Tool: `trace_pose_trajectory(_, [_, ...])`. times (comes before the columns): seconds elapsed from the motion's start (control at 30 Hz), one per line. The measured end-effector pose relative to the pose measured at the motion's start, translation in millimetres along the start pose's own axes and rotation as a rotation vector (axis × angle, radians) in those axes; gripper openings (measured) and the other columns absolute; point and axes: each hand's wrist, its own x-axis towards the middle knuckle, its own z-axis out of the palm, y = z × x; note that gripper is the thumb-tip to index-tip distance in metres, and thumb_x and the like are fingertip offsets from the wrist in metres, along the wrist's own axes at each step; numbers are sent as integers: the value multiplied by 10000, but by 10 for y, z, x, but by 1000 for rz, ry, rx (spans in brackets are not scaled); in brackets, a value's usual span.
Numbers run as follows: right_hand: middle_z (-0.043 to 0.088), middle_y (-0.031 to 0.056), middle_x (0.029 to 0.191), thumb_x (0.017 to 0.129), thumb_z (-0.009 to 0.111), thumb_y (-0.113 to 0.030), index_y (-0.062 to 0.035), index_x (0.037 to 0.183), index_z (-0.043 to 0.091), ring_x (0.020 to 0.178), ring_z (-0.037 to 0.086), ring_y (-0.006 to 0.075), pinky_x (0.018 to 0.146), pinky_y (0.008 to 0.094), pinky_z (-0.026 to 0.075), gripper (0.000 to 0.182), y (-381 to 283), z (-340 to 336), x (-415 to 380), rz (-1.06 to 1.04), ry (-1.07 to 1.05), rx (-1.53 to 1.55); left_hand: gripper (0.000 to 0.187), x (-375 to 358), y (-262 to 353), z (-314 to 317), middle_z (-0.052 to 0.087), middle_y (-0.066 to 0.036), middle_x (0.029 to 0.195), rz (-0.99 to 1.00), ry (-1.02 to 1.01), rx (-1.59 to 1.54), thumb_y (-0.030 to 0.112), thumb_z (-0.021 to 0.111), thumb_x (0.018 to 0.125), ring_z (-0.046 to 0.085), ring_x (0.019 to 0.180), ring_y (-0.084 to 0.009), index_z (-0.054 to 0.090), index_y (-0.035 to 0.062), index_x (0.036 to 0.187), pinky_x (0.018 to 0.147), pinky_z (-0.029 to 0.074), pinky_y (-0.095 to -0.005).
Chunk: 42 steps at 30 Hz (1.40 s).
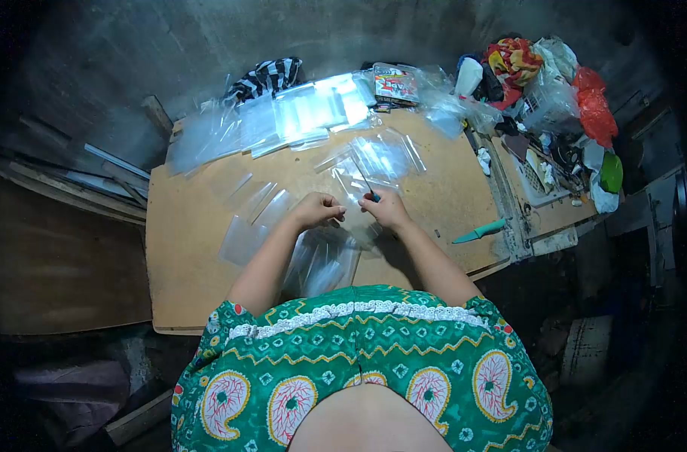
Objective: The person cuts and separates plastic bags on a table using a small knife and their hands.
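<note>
Nearest you, below the green patterned dress (pixel 358 377), a sheaf of clear bags (pixel 325 264) hangs over the board's (pixel 185 286) front edge, between your forearms. Just past it, your left hand (pixel 319 209) is curled, fingers together, pinching the edge of a clear bag (pixel 351 218) that lies between your two hands. Your right hand (pixel 389 207) is closed around a thin tool with a teal grip (pixel 367 184); its dark shaft slants up and left over the plastic. What the tool's tip does to the bag is too small to tell.

Left of your left hand, a few loose bags (pixel 249 218) lie flat on the bare wood, all seemingly empty. Beyond your hands, more flat bags (pixel 377 158) overlap at mid-board. Along the far edge, a row of bag stacks (pixel 283 120) runs from left to centre, touching one another, and a striped cloth (pixel 268 75) sits behind them. A printed packet (pixel 395 84) lies at the row's right end.

To your right, a teal-handled knife (pixel 479 231) rests near the board's right edge, well apart from your hands. Past that edge, a second, lower surface (pixel 554 215) carries a heap: a white bottle (pixel 469 75), crumpled cloth (pixel 513 60), an orange-red plastic bag (pixel 593 109), a green lid (pixel 611 172). What the heaped bags hold, you cannot tell.

Wooden slats (pixel 95 181) lean at the left, and a grey concrete wall (pixel 132 53) closes the far side.
</note>
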Motion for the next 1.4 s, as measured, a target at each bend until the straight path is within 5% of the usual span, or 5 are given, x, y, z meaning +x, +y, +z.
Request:
trace_pose_trajectory(0.6, [577,46,580,689,598,-237,-48,723,614,511,506,99,494,254,398,192,157,20,59,-36,7,20,200,-18,-98,2,596,-41,754,76,39,-104,195,608,739,533,614,-80,590,13,821,539,406,-190])
trace_pose_trajectory(0.7, [579,43,582,689,599,-237,-48,722,615,513,505,99,499,254,399,192,206,37,74,-24,3,66,247,4,-115,-2,597,-44,765,-99,30,-284,247,584,759,532,608,-83,588,12,834,537,407,-195])
trace_pose_trajectory(0.87, [584,41,592,688,595,-253,-44,726,616,524,518,113,515,269,406,213,150,3,57,-34,-39,32,256,-59,-18,35,599,-37,728,-6,106,48,266,578,763,533,593,-82,598,15,806,537,409,-200])
trace_pose_trajectory(1.4, [591,96,623,660,605,-272,-64,726,618,562,568,202,537,308,427,218,96,21,66,31,-17,-142,133,55,-169,0,598,-38,674,54,137,99,151,608,731,542,582,-88,607,20,754,525,430,-223])
